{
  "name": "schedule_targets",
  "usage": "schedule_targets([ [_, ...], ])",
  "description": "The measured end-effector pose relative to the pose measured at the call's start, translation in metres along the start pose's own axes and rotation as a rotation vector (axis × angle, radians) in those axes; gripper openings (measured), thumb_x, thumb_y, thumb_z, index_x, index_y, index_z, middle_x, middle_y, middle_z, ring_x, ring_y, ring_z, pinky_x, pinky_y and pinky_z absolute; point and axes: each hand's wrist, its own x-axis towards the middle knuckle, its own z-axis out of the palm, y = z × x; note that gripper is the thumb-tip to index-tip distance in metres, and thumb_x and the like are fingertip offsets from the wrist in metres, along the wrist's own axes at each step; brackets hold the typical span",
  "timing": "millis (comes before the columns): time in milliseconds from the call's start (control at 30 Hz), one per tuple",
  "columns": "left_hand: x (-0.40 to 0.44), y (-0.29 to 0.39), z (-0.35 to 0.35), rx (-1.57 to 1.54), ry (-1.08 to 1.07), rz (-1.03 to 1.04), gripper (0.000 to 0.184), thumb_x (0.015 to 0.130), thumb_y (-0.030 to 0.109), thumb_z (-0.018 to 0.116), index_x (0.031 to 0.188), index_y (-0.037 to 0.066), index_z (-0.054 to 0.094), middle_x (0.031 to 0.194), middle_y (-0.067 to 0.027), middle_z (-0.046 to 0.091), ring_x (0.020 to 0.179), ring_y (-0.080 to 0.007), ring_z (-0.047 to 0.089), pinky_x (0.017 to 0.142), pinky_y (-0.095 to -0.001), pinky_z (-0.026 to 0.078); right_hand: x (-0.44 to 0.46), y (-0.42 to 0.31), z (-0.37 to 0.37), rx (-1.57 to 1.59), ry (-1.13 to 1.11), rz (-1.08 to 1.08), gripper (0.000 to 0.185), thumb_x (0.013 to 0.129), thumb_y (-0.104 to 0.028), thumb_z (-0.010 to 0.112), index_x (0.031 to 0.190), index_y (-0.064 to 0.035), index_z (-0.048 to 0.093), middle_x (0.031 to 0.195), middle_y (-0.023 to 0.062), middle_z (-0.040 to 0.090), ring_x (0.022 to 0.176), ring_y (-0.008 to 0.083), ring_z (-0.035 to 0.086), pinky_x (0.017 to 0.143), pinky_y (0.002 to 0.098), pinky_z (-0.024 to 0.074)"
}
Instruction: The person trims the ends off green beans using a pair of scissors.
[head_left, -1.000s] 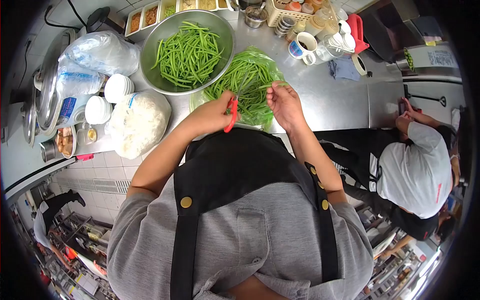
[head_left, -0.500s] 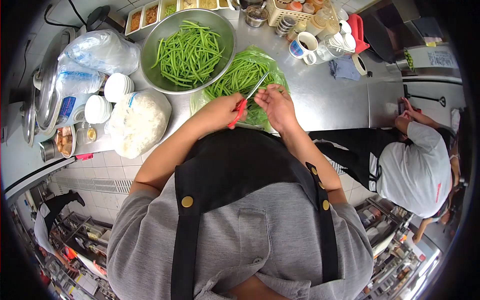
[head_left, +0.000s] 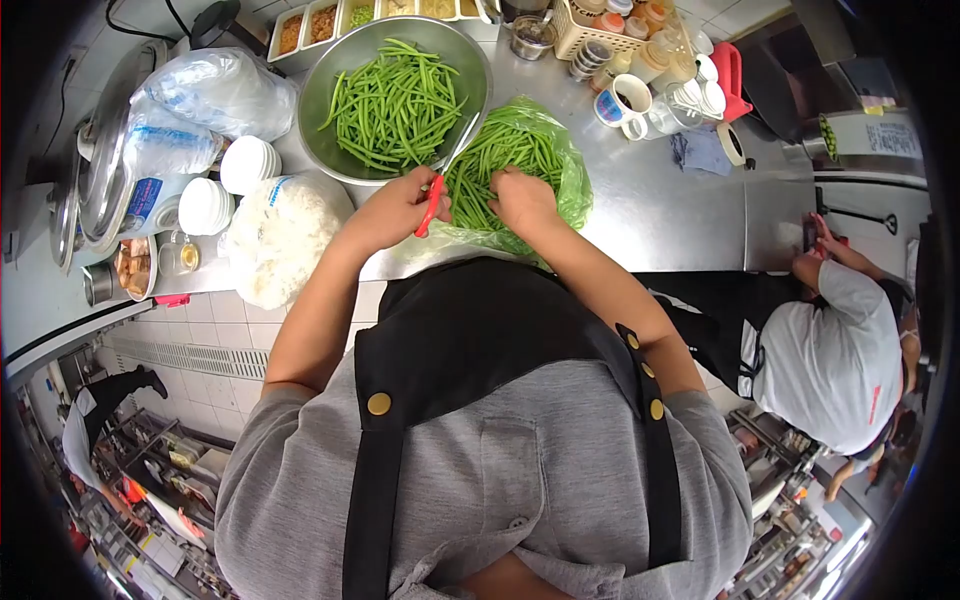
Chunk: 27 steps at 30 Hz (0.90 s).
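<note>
My left hand is closed around the red handles of a pair of scissors. Its metal blades point up and away, reaching past the rim of a steel bowl full of green beans. To the right, my right hand dips into more green beans lying in an opened green plastic bag. Its fingers are curled down and closed on beans there, the fingertips partly hidden among them. Bag and bowl sit side by side on the steel counter.
A bag of white food, white lids and plastic bags stand left. Behind are food containers, a bottle basket and a mug. Another person stands at right.
My left hand and the scissors have moved left towards the bowl. My right hand has gone from a pinch near the blade tips down into the beans in the bag.
</note>
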Motion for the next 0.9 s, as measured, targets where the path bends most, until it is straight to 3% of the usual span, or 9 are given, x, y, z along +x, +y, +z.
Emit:
schedule_targets([
  [133,0.001,-0.001,0.005,0.047,0.004,-0.019,0.034,0.101,0.024,0.061,0.122,-0.001,0.05,0.102,-0.0131,0.07,0.094,-0.0167,0.069,0.068,-0.0278,0.053,0.012,0.016,0.007,-0.119,-0.009,0.075,0.022,0.082,-0.022,0.077,0.096,-0.0044,0.074,0.102,0.0177,0.072,0.091,0.0349,0.071,0.081,0.0445,0.0566],
  [200,-0.002,0.0,0.004,0.058,0.017,-0.031,0.036,0.101,0.024,0.062,0.123,-0.002,0.05,0.103,-0.0135,0.07,0.094,-0.0173,0.069,0.069,-0.0285,0.054,0.008,0.041,-0.002,0.262,-0.125,0.061,0.023,0.08,-0.023,0.08,0.091,-0.0029,0.074,0.09,0.0196,0.072,0.088,0.0341,0.071,0.079,0.0439,0.0556],
  [233,-0.003,-0.001,0.004,0.055,0.016,-0.034,0.036,0.101,0.024,0.062,0.123,-0.002,0.05,0.103,-0.0135,0.07,0.094,-0.0173,0.069,0.069,-0.0285,0.054,0.006,0.051,-0.003,0.262,-0.129,0.062,0.023,0.08,-0.023,0.08,0.091,-0.0029,0.074,0.09,0.0196,0.072,0.088,0.0341,0.071,0.079,0.0439,0.0556],
  [300,-0.002,-0.001,0.003,0.015,0.023,-0.052,0.037,0.101,0.025,0.062,0.124,-0.002,0.05,0.103,-0.0139,0.07,0.093,-0.0168,0.068,0.07,-0.0292,0.054,0.0,0.068,-0.009,0.506,-0.022,0.083,0.024,0.079,-0.023,0.08,0.087,-0.0019,0.073,0.083,0.0208,0.071,0.087,0.0341,0.071,0.077,0.0436,0.0546],
  [467,0.005,-0.007,0.008,0.083,0.018,-0.053,0.037,0.1,0.025,0.062,0.124,-0.001,0.05,0.102,-0.0143,0.07,0.09,-0.0163,0.067,0.069,-0.0287,0.053,-0.024,0.063,-0.026,0.356,-0.085,0.23,0.028,0.079,-0.024,0.081,0.095,-0.0042,0.071,0.094,0.0166,0.071,0.089,0.036,0.069,0.078,0.0437,0.0544],
  [533,0.007,-0.005,0.008,0.088,0.018,-0.044,0.037,0.1,0.025,0.061,0.124,-0.001,0.051,0.101,-0.0142,0.07,0.09,-0.0161,0.067,0.069,-0.0283,0.052,-0.024,0.047,-0.023,0.293,0.113,0.141,0.025,0.08,-0.021,0.079,0.098,-0.0065,0.07,0.103,0.0146,0.069,0.094,0.0359,0.069,0.078,0.0457,0.0544],
  [667,0.011,-0.008,0.007,0.152,0.005,-0.032,0.037,0.099,0.024,0.063,0.123,-0.001,0.051,0.099,-0.0127,0.07,0.087,-0.0152,0.066,0.068,-0.0274,0.051,-0.008,0.033,-0.001,0.052,0.084,0.055,0.012,0.085,-0.014,0.071,0.096,-0.0093,0.07,0.105,0.0127,0.067,0.095,0.0345,0.069,0.081,0.0467,0.0549],
  [767,0.007,0.005,0.008,0.261,0.034,-0.046,0.039,0.098,0.025,0.066,0.123,-0.001,0.051,0.098,-0.0125,0.07,0.086,-0.0146,0.066,0.069,-0.0274,0.05,-0.004,0.035,0.005,-0.004,0.047,0.036,0.014,0.085,-0.018,0.074,0.097,-0.0112,0.071,0.104,0.0097,0.067,0.096,0.0341,0.068,0.08,0.0457,0.0551],
  [900,-0.002,0.012,0.006,0.232,0.057,-0.114,0.042,0.096,0.027,0.069,0.123,0.0,0.051,0.098,-0.0125,0.07,0.083,-0.0147,0.064,0.071,-0.0291,0.049,-0.02,0.037,-0.023,0.144,0.156,0.075,0.013,0.082,-0.014,0.074,0.094,-0.0099,0.071,0.103,0.0115,0.067,0.092,0.0335,0.069,0.08,0.0447,0.0548],
])
